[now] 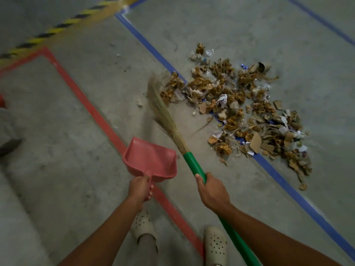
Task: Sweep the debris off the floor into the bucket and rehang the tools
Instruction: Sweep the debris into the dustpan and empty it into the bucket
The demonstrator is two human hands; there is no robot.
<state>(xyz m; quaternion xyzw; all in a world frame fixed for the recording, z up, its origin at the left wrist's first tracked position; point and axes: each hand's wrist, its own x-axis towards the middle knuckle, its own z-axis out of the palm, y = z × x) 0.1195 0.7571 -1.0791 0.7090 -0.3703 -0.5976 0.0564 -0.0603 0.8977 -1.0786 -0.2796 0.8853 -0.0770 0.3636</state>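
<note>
A wide pile of debris (242, 110), brown cardboard scraps, crumpled paper and clear plastic, lies on the concrete floor across a blue tape line (149, 47). My right hand (212, 191) grips the green handle of a straw broom (167, 116); its bristles reach up and left to the pile's left edge. My left hand (140, 189) grips the handle of a pink dustpan (151, 160), held above the floor just left of the broom. No bucket is in view.
A red tape line (92, 110) runs diagonally under the dustpan and between my feet, which wear pale clogs (215, 246). Yellow-black hazard tape (57, 27) crosses the top left. A blurred object (7, 131) sits at the left edge.
</note>
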